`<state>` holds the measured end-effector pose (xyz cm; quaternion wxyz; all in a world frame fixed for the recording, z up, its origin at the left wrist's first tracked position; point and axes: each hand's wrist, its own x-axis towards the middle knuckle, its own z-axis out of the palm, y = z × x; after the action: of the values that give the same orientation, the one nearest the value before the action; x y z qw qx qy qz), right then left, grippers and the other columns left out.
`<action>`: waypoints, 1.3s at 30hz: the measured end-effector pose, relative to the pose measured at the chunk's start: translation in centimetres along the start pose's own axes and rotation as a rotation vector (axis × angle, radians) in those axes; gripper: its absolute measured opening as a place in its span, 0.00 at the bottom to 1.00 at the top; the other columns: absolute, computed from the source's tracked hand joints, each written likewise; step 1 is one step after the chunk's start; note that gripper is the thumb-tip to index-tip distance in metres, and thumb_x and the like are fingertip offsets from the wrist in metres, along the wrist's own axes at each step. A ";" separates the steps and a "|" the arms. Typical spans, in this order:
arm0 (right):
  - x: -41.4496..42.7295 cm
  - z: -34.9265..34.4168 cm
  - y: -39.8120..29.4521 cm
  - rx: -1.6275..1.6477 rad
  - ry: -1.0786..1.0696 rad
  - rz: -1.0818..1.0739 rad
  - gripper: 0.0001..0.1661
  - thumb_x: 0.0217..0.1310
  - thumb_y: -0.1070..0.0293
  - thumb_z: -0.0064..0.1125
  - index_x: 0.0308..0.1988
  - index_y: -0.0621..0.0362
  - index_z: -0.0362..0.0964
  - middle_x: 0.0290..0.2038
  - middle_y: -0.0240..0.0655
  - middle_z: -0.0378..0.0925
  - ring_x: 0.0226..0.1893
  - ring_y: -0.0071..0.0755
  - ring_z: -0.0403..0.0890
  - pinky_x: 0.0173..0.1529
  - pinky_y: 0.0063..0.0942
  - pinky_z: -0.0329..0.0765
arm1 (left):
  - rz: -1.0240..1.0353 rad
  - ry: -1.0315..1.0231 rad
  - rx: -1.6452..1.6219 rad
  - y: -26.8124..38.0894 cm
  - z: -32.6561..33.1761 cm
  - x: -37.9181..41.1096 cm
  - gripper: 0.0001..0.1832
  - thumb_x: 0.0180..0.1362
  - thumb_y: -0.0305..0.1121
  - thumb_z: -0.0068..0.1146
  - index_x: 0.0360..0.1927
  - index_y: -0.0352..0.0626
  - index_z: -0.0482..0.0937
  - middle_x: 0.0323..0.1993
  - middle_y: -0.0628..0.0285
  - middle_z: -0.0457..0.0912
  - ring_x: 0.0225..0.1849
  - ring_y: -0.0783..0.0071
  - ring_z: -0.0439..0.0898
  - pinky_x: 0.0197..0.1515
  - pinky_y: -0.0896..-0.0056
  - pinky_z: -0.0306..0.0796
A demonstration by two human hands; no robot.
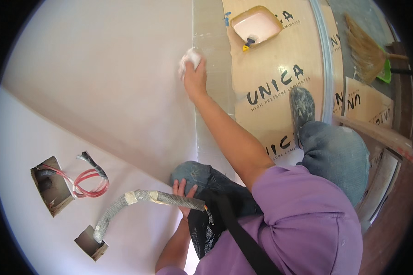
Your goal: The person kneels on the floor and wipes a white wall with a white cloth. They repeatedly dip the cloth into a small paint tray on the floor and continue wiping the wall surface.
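Note:
My right hand (195, 77) grips a crumpled whitish cloth (192, 56) against the lower edge of the pale wall (124, 68), where it meets a greyish strip of floor (213, 89). My left hand (184, 192) rests on my bent knee, partly hidden behind a braided grey cable sleeve (137, 196) that hangs out of a cut-out in the wall; whether it holds anything, the view does not show. Farther ahead, on the printed floor sheets (275, 117), stands a tray (278, 25) of pale pink liquid, with a yellow and dark handled tool (249, 44) at its rim.
A loop of red cable (91, 184) comes out of a second wall opening (51, 187) at the left. A metal rail (325, 62) crosses the floor at the right. Beyond it lie a straw broom (364, 50) and a green dustpan (386, 72). My shoe (302, 106) is on the sheets.

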<state>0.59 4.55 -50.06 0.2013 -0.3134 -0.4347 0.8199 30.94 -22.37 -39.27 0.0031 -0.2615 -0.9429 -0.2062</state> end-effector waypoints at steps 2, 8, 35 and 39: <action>1.3 1.4 -0.3 -0.248 0.359 -0.414 0.27 0.71 0.65 0.52 0.65 0.60 0.62 0.56 0.50 0.72 0.57 0.47 0.76 0.61 0.39 0.74 | -0.004 -0.024 -0.002 0.3 -0.2 0.6 0.16 0.61 0.43 0.63 0.50 0.50 0.87 0.67 0.48 0.73 0.72 0.39 0.65 0.73 0.38 0.58; 5.2 1.3 -0.2 0.226 0.026 0.279 0.34 0.69 0.60 0.57 0.68 0.62 0.58 0.54 0.57 0.76 0.58 0.56 0.77 0.65 0.52 0.70 | -0.018 -0.024 0.063 -0.1 -1.2 -0.8 0.16 0.63 0.44 0.61 0.50 0.49 0.87 0.67 0.48 0.73 0.72 0.39 0.64 0.73 0.37 0.58; 6.5 2.2 -0.2 -0.368 -0.167 -0.482 0.29 0.68 0.69 0.55 0.66 0.59 0.62 0.59 0.53 0.70 0.59 0.56 0.74 0.63 0.43 0.72 | 0.027 -0.035 0.051 -0.6 0.3 -1.0 0.16 0.60 0.34 0.66 0.53 0.50 0.86 0.67 0.47 0.74 0.71 0.38 0.68 0.73 0.39 0.59; 8.7 0.1 0.7 -0.100 0.100 -0.129 0.26 0.69 0.70 0.53 0.64 0.59 0.63 0.56 0.46 0.73 0.53 0.46 0.78 0.56 0.40 0.77 | -0.041 -0.049 -0.016 0.7 -0.6 -0.3 0.17 0.61 0.36 0.64 0.54 0.49 0.85 0.68 0.47 0.73 0.72 0.38 0.66 0.73 0.37 0.57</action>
<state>-5.79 9.35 -53.59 0.2592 -0.3352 -0.4839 0.7657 31.47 -22.15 -38.51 -0.0261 -0.2471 -0.9462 -0.2074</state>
